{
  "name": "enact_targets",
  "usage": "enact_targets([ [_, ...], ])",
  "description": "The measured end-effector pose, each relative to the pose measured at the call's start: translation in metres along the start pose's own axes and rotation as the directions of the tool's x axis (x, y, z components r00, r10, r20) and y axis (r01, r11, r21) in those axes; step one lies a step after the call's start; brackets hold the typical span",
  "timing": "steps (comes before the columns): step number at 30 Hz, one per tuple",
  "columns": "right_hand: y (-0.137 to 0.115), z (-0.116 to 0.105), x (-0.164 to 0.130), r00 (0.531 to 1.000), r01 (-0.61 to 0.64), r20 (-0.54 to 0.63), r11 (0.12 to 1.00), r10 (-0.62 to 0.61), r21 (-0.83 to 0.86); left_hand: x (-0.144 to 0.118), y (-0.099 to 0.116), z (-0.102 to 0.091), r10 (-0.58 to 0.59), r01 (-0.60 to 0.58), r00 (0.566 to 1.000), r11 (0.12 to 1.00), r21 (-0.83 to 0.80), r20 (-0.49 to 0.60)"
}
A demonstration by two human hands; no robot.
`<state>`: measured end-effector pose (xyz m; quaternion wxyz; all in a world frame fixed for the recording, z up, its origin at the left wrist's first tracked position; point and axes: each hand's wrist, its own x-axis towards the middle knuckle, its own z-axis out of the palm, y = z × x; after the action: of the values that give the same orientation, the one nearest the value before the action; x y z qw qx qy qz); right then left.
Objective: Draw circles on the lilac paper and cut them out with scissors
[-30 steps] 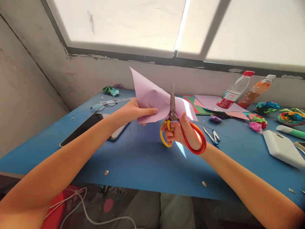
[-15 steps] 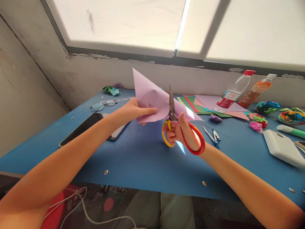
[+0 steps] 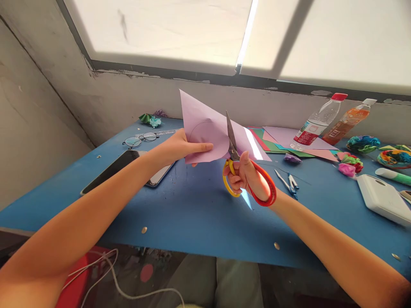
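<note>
Overhead, a wide frosted window (image 3: 199,30) fills the far wall above a worn grey sill, and beneath it a blue table (image 3: 192,214) stretches from left to right. Far left on the table lie a pair of glasses (image 3: 140,140) and, nearer, a dark phone (image 3: 123,169). Far right stand two plastic bottles, one clear with a red cap (image 3: 317,120), one orange (image 3: 346,120), behind a fan of coloured paper sheets (image 3: 282,143). Crumpled paper flowers (image 3: 348,164) and a white box (image 3: 382,199) sit at the right edge, with a blue compass (image 3: 289,183) lying near the middle.

Held above the table's centre is a sheet of pale lilac paper (image 3: 205,128), one corner pointing up toward the sill. A curved line is drawn on it. The left hand (image 3: 181,147) pinches the sheet's lower left edge, thumb on top and fingers closed beneath. The right hand (image 3: 247,177) is wrapped tight through the handles of scissors (image 3: 239,169), one loop yellow, one red. Their blades point upward, slightly parted, and bite into the paper along the curve.
</note>
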<state>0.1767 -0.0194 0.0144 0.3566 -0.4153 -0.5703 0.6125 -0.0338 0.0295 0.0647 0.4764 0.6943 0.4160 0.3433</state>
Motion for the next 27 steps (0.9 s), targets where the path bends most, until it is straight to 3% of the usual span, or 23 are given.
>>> enact_targets([
  [7,0.006,-0.003,0.002,1.000,-0.012,-0.026,1.000,0.013,0.012,0.002,-0.004,0.001,-0.026,0.026,0.999,0.999,-0.019,-0.048],
  [17,0.002,-0.002,-0.004,0.998,0.014,-0.066,0.999,-0.016,-0.034,0.010,-0.012,-0.003,-0.035,0.034,0.999,0.995,-0.098,-0.008],
  [19,0.003,-0.002,-0.002,0.996,0.030,-0.087,0.999,-0.032,-0.026,0.006,-0.012,0.002,0.018,-0.013,0.999,0.990,-0.140,0.038],
  [22,0.003,-0.001,0.000,0.984,0.085,-0.156,0.996,-0.081,0.018,-0.003,-0.013,0.019,0.226,-0.205,0.972,0.950,-0.237,0.063],
  [24,0.003,0.001,0.000,0.971,0.114,-0.217,0.991,-0.097,0.066,-0.009,-0.017,0.034,0.367,-0.354,0.929,0.917,-0.184,0.043],
  [25,0.003,0.003,0.000,0.966,0.120,-0.240,0.989,-0.096,0.088,-0.012,-0.019,0.041,0.386,-0.374,0.920,0.917,-0.139,0.073],
  [27,0.003,0.009,-0.003,0.966,0.119,-0.244,0.986,-0.088,0.118,-0.016,-0.022,0.053,0.384,-0.381,0.923,0.922,-0.072,0.030],
])
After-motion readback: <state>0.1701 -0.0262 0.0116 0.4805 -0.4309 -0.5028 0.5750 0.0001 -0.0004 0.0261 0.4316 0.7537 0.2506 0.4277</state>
